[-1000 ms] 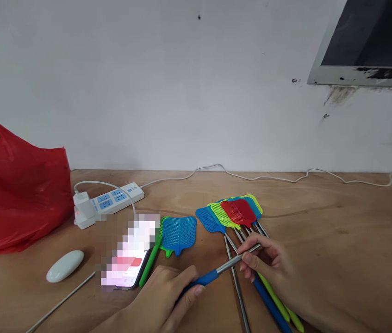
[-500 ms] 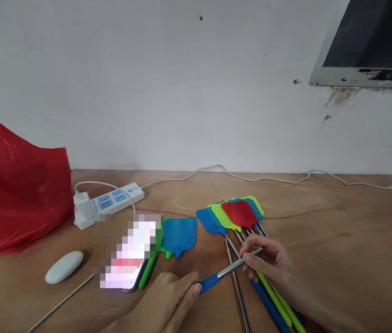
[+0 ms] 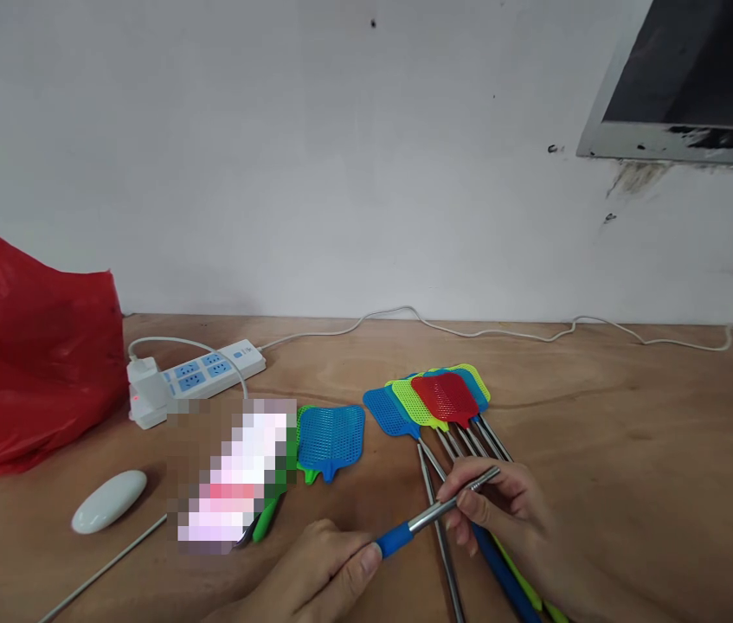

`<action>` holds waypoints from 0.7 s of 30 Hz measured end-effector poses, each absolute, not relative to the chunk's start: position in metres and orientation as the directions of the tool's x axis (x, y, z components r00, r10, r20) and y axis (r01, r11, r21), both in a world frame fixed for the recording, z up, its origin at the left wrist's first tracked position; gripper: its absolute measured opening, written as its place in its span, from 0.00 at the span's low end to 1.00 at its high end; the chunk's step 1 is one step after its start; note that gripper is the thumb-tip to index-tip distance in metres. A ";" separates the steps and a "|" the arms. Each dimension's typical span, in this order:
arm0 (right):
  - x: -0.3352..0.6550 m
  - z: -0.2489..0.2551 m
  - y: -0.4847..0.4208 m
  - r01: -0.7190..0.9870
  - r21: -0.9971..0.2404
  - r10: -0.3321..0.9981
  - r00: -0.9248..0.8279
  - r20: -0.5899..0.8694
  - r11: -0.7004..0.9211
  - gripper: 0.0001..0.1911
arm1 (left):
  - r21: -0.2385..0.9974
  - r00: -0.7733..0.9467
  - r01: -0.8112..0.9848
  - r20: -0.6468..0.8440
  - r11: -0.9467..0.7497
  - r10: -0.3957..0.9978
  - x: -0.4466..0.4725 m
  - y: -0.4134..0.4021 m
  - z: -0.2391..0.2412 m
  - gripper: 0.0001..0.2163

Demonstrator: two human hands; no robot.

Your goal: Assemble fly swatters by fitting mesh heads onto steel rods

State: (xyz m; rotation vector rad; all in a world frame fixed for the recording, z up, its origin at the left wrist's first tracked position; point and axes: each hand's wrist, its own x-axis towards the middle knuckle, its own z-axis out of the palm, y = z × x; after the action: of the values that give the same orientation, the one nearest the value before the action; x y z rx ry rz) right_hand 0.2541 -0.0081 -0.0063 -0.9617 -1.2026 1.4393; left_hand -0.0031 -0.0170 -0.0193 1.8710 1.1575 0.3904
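Note:
My left hand [image 3: 320, 575] is closed round the blue grip of a headless swatter handle [image 3: 398, 536]. Its steel rod [image 3: 453, 500] runs up to the right, where my right hand [image 3: 502, 510] pinches it near the tip. Just beyond lies a fanned pile of assembled fly swatters [image 3: 434, 396] with blue, lime and red mesh heads, their steel shafts and coloured grips passing under my right hand. A loose blue swatter head [image 3: 332, 437] rests on a green one to the left, next to a green handle [image 3: 268, 515].
A pixelated phone [image 3: 236, 476] lies left of the loose heads. A white power strip [image 3: 194, 374], a white oval object [image 3: 108, 501], a bare steel rod [image 3: 103, 569] and a red plastic bag [image 3: 22, 363] occupy the left. A white cable [image 3: 502, 331] runs along the wall.
Both hands and the blue-handled rod have shifted slightly down and to the right. The view has drifted a little, so the bag and power strip sit further left.

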 end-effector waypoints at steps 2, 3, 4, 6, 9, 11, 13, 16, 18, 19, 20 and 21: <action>0.261 -0.002 -0.002 -0.243 -0.969 0.999 -0.014 0.050 0.045 0.17 | 0.847 0.493 0.525 -0.219 -0.087 0.842 -0.006 -0.016 -0.021 0.30; 0.264 0.001 0.003 -0.305 -0.946 0.990 0.118 0.080 0.113 0.18 | 0.857 0.488 0.509 -0.212 -0.079 0.847 -0.006 -0.016 -0.022 0.30; 0.267 0.004 0.007 -0.346 -0.927 0.978 0.192 0.083 0.146 0.18 | 0.861 0.489 0.500 -0.197 -0.088 0.850 -0.007 -0.016 -0.023 0.29; 0.268 0.006 0.014 -0.391 -0.906 0.961 0.273 0.052 0.161 0.19 | 0.854 0.485 0.500 -0.140 -0.143 0.863 -0.005 -0.016 -0.025 0.26; 0.264 0.004 0.018 -0.387 -0.911 0.954 0.299 0.023 0.143 0.20 | 0.778 0.428 0.562 0.016 -0.281 0.904 -0.001 -0.016 -0.026 0.18; 0.261 0.000 0.018 -0.364 -0.922 0.960 0.278 0.027 0.131 0.20 | 0.643 0.394 0.665 0.131 -0.380 0.910 0.000 -0.012 -0.022 0.14; 0.261 -0.004 0.018 -0.336 -0.934 0.968 0.249 0.036 0.121 0.20 | 0.466 0.402 0.770 0.178 -0.436 0.898 0.000 -0.006 -0.015 0.12; 0.263 -0.007 0.018 -0.307 -0.945 0.973 0.229 0.039 0.110 0.19 | 0.280 0.371 0.869 0.176 -0.408 0.912 -0.005 0.008 -0.005 0.11; 0.265 -0.008 0.018 -0.303 -0.948 0.976 0.213 0.033 0.098 0.19 | 0.172 0.325 0.920 0.174 -0.353 0.930 -0.011 0.015 -0.001 0.14; 0.265 -0.009 0.019 -0.301 -0.950 0.979 0.201 0.028 0.089 0.19 | 0.109 0.300 0.941 0.168 -0.320 0.939 -0.014 0.017 0.000 0.16; 0.266 -0.010 0.019 -0.299 -0.951 0.982 0.188 0.024 0.081 0.19 | 0.048 0.278 0.956 0.158 -0.289 0.947 -0.016 0.019 0.001 0.19; 0.265 -0.011 0.019 -0.295 -0.953 0.984 0.178 0.022 0.075 0.19 | -0.012 0.260 0.965 0.144 -0.261 0.955 -0.018 0.020 0.001 0.22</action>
State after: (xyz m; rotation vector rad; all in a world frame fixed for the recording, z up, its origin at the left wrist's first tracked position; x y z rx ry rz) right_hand 0.2653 0.0189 -0.0105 -1.0264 -0.8841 1.1766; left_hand -0.0176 0.0196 0.0013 2.5686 1.9650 0.1737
